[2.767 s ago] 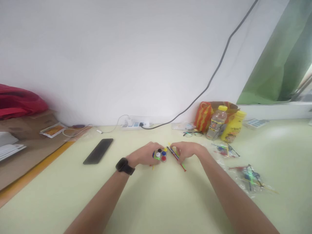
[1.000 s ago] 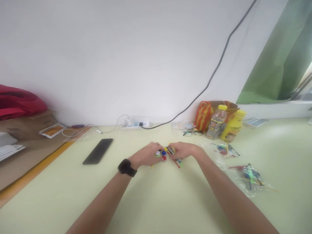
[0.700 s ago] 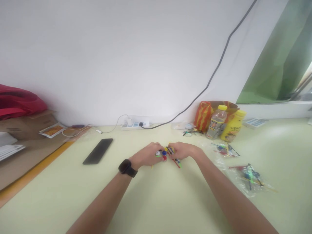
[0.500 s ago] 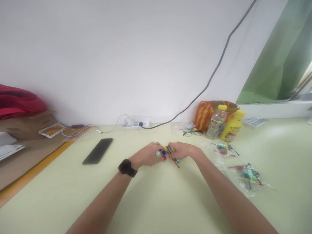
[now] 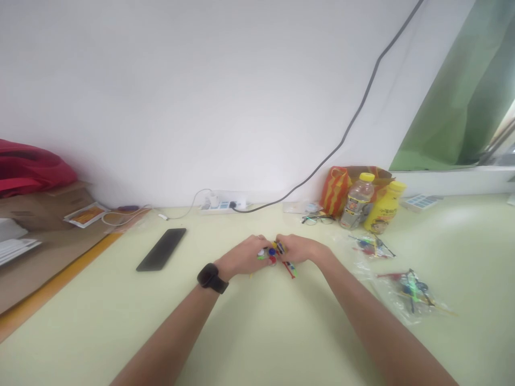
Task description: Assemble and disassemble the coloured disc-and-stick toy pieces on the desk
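Small plastic pieces with round ends (image 5: pixel 272 252), in blue, red and white, show between my two hands. My left hand (image 5: pixel 246 255), below a black watch (image 5: pixel 210 277), has its fingers closed around the left side of this cluster. From the right, my right hand (image 5: pixel 298 248) pinches thin coloured plastic sticks (image 5: pixel 288 268), whose red and green ends point down toward me. The fingertips nearly meet and cover much of the pieces. How the pieces join cannot be made out.
To the right lie clear bags of similar coloured pieces (image 5: pixel 416 289). Behind them stand a clear bottle (image 5: pixel 357 203), a yellow bottle (image 5: pixel 384 209) and a striped bag (image 5: pixel 336 187), with glasses (image 5: pixel 317 219) nearby. A black phone (image 5: pixel 161 250) lies left; a power strip (image 5: pixel 219 206) sits by the wall.
Both hands have shifted very slightly, the left a little to the right. The sticks at my right hand have tilted slightly. Both grips stay closed.
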Action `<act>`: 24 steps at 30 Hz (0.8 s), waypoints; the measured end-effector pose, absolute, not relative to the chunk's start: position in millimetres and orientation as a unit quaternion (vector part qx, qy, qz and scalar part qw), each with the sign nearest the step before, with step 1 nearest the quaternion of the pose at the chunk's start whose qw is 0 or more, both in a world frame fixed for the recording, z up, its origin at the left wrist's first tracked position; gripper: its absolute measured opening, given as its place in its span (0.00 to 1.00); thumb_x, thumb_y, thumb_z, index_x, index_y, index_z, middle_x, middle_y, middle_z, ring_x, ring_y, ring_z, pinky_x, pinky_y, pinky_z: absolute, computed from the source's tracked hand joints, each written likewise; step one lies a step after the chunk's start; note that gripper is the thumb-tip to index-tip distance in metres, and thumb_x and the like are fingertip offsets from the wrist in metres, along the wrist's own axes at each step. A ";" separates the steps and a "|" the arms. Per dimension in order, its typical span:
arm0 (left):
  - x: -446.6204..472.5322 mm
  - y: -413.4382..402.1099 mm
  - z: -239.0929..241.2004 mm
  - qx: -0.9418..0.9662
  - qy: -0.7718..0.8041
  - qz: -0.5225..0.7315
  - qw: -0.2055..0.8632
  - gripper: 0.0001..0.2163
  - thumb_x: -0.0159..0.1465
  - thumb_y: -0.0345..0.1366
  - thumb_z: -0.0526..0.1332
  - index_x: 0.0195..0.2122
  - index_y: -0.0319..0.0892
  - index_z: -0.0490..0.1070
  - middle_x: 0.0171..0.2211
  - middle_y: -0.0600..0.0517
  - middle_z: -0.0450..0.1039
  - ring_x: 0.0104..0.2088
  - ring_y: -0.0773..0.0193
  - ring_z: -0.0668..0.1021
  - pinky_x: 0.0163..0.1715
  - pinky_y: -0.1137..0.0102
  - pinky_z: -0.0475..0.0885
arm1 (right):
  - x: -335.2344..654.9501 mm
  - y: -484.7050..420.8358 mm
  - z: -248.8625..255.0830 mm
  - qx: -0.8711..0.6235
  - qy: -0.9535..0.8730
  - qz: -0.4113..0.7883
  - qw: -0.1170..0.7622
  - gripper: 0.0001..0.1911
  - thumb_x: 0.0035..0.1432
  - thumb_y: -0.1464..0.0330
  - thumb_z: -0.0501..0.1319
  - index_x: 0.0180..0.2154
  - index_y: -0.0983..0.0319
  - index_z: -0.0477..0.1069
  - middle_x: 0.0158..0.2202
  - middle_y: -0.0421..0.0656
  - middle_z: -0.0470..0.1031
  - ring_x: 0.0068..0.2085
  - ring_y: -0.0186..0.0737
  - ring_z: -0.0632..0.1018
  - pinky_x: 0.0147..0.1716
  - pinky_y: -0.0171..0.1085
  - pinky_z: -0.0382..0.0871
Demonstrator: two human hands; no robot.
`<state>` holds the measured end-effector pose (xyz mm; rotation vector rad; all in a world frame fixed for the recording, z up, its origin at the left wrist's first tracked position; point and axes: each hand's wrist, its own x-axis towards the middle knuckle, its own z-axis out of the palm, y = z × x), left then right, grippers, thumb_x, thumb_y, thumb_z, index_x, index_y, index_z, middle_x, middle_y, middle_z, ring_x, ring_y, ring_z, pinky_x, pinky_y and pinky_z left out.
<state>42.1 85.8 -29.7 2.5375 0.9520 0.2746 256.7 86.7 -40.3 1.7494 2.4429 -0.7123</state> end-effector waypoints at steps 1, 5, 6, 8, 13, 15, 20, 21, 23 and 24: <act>42.1 85.9 -29.7 0.912 0.342 0.098 0.207 0.13 0.67 0.44 0.63 0.49 0.49 0.79 0.47 0.46 0.76 0.50 0.51 0.77 0.48 0.63 0.73 | 256.8 86.8 -40.3 0.566 0.791 -0.231 0.026 0.18 0.59 0.58 0.64 0.47 0.58 0.67 0.47 0.49 0.79 0.43 0.47 0.80 0.30 0.35 0.62; 41.9 86.3 -29.5 0.912 0.342 0.099 0.205 0.12 0.67 0.44 0.62 0.49 0.49 0.79 0.47 0.47 0.76 0.50 0.52 0.77 0.47 0.63 0.73 | 258.6 86.3 -38.0 0.558 0.793 -0.242 0.024 0.17 0.56 0.62 0.66 0.46 0.58 0.68 0.47 0.48 0.79 0.44 0.48 0.80 0.31 0.35 0.63; 41.8 86.4 -29.2 0.912 0.341 0.100 0.204 0.12 0.67 0.44 0.62 0.49 0.49 0.79 0.47 0.47 0.76 0.50 0.52 0.77 0.47 0.63 0.73 | 259.1 85.8 -36.7 0.555 0.794 -0.247 0.022 0.17 0.55 0.63 0.66 0.46 0.58 0.68 0.47 0.48 0.79 0.44 0.48 0.80 0.32 0.35 0.64; 41.3 86.6 -28.2 0.912 0.342 0.100 0.203 0.13 0.66 0.44 0.63 0.49 0.49 0.79 0.47 0.47 0.77 0.50 0.51 0.77 0.47 0.63 0.73 | 260.0 84.4 -33.4 0.551 0.792 -0.261 0.019 0.17 0.56 0.62 0.66 0.46 0.58 0.69 0.47 0.47 0.79 0.45 0.47 0.80 0.32 0.35 0.65; 36.3 90.2 -25.9 0.916 0.340 0.097 0.188 0.13 0.64 0.39 0.63 0.50 0.48 0.78 0.49 0.47 0.77 0.52 0.51 0.77 0.48 0.64 0.73 | 264.0 79.8 -24.2 0.538 0.779 -0.320 0.025 0.20 0.58 0.63 0.63 0.53 0.56 0.68 0.40 0.42 0.81 0.35 0.41 0.82 0.30 0.34 0.69; 33.3 92.8 -26.3 0.919 0.339 0.092 0.180 0.15 0.64 0.34 0.61 0.52 0.48 0.77 0.50 0.47 0.77 0.53 0.52 0.76 0.50 0.64 0.73 | 266.5 79.4 -22.0 0.536 0.773 -0.338 0.032 0.23 0.56 0.67 0.63 0.55 0.55 0.67 0.37 0.40 0.81 0.34 0.40 0.82 0.31 0.34 0.70; 28.7 97.2 -28.1 0.914 0.358 0.086 0.171 0.18 0.66 0.31 0.57 0.55 0.46 0.75 0.52 0.47 0.77 0.55 0.53 0.75 0.54 0.63 0.72 | 272.2 82.9 -22.1 0.558 0.757 -0.332 0.068 0.23 0.46 0.75 0.62 0.46 0.58 0.71 0.31 0.40 0.79 0.35 0.44 0.81 0.29 0.35 0.68; 28.6 97.3 -28.1 0.913 0.360 0.085 0.170 0.18 0.65 0.31 0.57 0.55 0.46 0.75 0.52 0.47 0.77 0.55 0.52 0.76 0.54 0.63 0.72 | 272.9 83.7 -22.8 0.559 0.758 -0.327 0.074 0.22 0.44 0.76 0.62 0.44 0.58 0.71 0.30 0.40 0.78 0.35 0.44 0.81 0.28 0.35 0.67; 28.8 96.8 -27.3 0.913 0.362 0.082 0.167 0.18 0.64 0.32 0.59 0.55 0.47 0.76 0.51 0.47 0.78 0.54 0.52 0.76 0.52 0.63 0.72 | 273.5 85.0 -24.2 0.558 0.761 -0.320 0.081 0.20 0.41 0.76 0.62 0.40 0.58 0.71 0.30 0.39 0.77 0.35 0.44 0.80 0.28 0.34 0.66; 28.8 96.4 -26.7 0.913 0.364 0.080 0.167 0.18 0.64 0.32 0.60 0.54 0.47 0.76 0.50 0.47 0.78 0.54 0.52 0.76 0.52 0.63 0.73 | 273.6 85.4 -24.8 0.557 0.763 -0.318 0.081 0.20 0.41 0.76 0.61 0.40 0.58 0.70 0.30 0.39 0.77 0.35 0.43 0.80 0.28 0.34 0.65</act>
